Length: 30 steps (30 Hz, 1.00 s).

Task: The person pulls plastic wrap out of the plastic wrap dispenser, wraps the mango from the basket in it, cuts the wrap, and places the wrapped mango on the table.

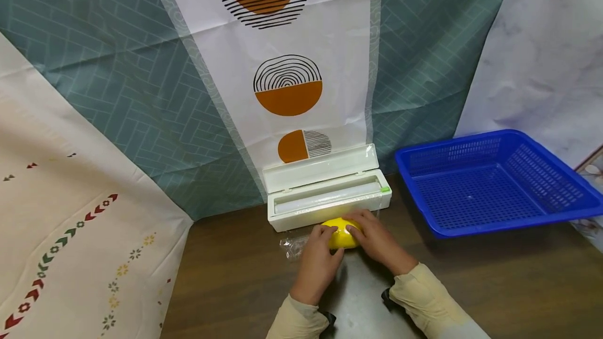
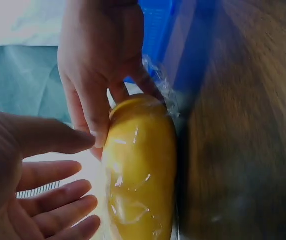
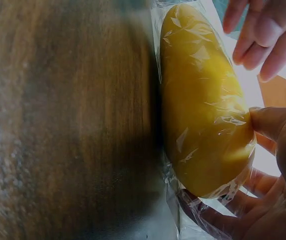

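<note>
A smooth, oblong yellow fruit [image 1: 343, 234], its exact kind unclear, lies on the worktop wrapped in clear cling film [image 3: 186, 154]. My right hand [image 1: 377, 237] is around its right end. In the right wrist view, the right thumb touches the fruit's side and the other fingers curl by the loose film at the end. My left hand [image 2: 38, 170] is beside the fruit with loosely extended fingers, apart from it in the left wrist view. Just behind stands a white cling film dispenser [image 1: 292, 219], lid up, with a roll [image 1: 325, 197] inside.
A blue plastic basket [image 1: 426, 216] stands to the right, its inside bare. Crumpled film [image 1: 293, 246] lies left of the fruit. A green slider [image 1: 385, 189] sits at the dispenser's right end. Patterned cloth [image 1: 155, 119] hangs behind the brown worktop [image 1: 226, 276].
</note>
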Available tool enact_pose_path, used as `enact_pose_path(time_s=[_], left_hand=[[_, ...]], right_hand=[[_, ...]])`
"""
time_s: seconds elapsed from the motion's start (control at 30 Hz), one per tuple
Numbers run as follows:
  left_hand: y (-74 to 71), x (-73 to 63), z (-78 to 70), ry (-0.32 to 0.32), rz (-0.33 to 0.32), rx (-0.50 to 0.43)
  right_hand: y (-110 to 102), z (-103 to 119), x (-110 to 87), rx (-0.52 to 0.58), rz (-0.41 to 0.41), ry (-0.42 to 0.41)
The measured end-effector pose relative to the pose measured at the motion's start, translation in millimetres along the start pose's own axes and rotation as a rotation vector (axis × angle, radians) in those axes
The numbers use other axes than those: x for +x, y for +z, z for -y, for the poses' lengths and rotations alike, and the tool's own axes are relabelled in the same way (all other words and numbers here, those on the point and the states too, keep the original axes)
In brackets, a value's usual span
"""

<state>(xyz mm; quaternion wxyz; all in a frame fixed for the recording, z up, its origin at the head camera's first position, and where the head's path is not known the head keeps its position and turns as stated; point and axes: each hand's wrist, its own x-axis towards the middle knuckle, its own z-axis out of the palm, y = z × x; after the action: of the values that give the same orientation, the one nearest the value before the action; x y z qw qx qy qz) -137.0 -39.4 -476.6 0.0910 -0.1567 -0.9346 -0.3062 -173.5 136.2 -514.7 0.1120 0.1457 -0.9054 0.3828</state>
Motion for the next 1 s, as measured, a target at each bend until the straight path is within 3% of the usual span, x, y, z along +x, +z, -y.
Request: enact_pose_path(time_s=[0.43,0.63,0.87,1.0], left_hand=[[6.8,0.5,11.5,0.000,0.140,0.045],[15.0,-1.7,15.7,0.040,0.179,0.159],[19.7,-1.2,18.0,0.067,0.169,0.225],[20.4,0.6,18.5,0.082,0.145,0.234]], right_hand=[[3,2,3.4,0.006,0.002,-0.008],[4,0,1.6,-0.014,-0.006,-0.007],[1,5,0.1,-0.108,-0.003,-0.129],[0,6,-0.7,-0.164,0.043,-0.157]])
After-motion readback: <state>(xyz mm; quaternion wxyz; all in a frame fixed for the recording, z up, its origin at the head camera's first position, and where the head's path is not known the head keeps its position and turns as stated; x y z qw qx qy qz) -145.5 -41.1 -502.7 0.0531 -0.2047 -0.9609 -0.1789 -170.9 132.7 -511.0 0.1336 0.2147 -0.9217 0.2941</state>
